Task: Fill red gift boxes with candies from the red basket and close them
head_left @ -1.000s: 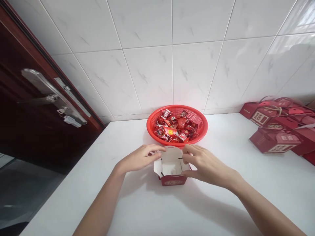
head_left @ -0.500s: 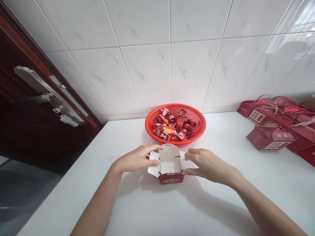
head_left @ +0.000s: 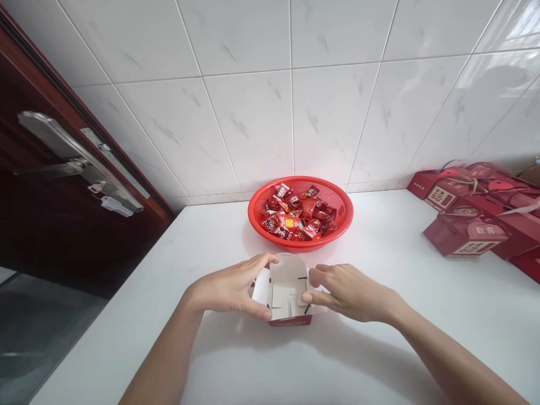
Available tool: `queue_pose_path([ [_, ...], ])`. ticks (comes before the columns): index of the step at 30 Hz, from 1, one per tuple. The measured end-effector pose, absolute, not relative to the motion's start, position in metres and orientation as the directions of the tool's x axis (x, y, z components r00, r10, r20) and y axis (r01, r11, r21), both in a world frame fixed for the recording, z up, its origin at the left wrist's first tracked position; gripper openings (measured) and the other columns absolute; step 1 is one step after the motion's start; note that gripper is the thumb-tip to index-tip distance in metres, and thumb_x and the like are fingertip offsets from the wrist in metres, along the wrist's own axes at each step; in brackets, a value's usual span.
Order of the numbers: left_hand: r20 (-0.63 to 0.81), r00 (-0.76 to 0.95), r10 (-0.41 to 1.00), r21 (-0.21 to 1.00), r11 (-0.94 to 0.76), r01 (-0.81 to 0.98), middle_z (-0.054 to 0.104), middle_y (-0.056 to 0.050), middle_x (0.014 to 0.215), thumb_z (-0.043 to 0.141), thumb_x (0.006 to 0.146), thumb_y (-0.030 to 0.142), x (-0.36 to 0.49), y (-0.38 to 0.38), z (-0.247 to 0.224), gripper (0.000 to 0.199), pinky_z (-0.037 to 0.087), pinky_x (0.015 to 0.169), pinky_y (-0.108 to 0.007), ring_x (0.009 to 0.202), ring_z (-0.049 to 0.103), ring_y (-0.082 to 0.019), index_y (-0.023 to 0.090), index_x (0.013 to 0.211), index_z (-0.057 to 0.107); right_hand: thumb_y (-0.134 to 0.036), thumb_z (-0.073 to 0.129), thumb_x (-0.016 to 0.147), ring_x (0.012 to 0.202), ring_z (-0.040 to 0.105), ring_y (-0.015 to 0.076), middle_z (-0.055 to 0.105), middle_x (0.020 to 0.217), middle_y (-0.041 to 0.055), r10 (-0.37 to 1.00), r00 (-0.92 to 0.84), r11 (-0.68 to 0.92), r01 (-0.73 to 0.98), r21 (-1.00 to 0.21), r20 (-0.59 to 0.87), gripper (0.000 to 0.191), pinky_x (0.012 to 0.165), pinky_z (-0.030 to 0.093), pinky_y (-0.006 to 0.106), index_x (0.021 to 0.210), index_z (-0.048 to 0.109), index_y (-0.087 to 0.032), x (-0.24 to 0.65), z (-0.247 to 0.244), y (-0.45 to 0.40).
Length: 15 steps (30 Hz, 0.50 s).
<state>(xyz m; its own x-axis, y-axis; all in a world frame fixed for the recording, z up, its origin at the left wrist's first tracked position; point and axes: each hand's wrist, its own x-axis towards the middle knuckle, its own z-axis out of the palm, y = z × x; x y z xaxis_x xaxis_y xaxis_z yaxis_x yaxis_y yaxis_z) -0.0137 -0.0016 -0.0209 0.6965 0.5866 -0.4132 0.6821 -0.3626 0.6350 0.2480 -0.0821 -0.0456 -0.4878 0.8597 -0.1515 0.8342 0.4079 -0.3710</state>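
Observation:
A small red candy box point(head_left: 291, 320) with a white inside stands on the white table point(head_left: 236, 360), its top open and nothing in it but folded card at the bottom. My left hand point(head_left: 236, 284) spans its left side, thumb at the near corner and index finger at the far corner. On the right side, my right hand point(head_left: 341, 289) has its thumb over the inner edge and its other fingers curled by the right flap. Just behind the box sits a red plastic basket point(head_left: 343, 228) filled with wrapped candies point(head_left: 291, 222).
Several finished red gift boxes point(head_left: 466, 233) with handles and ribbon are heaped at the right. A white tiled wall point(head_left: 253, 124) closes off the back. To the left is a dark red door point(head_left: 37, 202) with a metal handle and keys.
The box has shifted slightly towards me and tilted so more of its inside shows. My left thumb has gone to its front corner; my right thumb has moved over the inner edge.

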Motion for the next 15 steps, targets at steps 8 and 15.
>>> queue_pose_path([
  [8,-0.419,0.661,0.623,0.583,-0.373,0.722,0.040,-0.017,0.163,0.080,0.073,0.061,-0.009,-0.005,-0.020,0.098,0.046,0.108,-0.042,0.148,0.040,-0.040,0.022,0.153,0.040,-0.082,0.029,0.094,0.066,0.065,0.0258,0.068,0.082,0.0095,0.867,-0.471,0.417,0.864,-0.282,-0.164,0.072,0.058,0.036,0.032,0.100,0.059,-0.016,0.237,-0.052,-0.090],
  [15,-0.386,0.679,0.625,0.591,-0.398,0.702,0.040,-0.016,0.163,0.079,0.073,0.068,-0.011,-0.004,-0.020,0.101,0.046,0.109,-0.042,0.147,0.041,-0.040,0.024,0.155,0.039,-0.081,0.029,0.095,0.068,0.067,0.0272,0.069,0.088,0.0109,0.874,-0.453,0.405,0.879,-0.253,-0.175,0.071,0.059,0.036,0.033,0.105,0.057,-0.016,0.231,-0.055,-0.093],
])
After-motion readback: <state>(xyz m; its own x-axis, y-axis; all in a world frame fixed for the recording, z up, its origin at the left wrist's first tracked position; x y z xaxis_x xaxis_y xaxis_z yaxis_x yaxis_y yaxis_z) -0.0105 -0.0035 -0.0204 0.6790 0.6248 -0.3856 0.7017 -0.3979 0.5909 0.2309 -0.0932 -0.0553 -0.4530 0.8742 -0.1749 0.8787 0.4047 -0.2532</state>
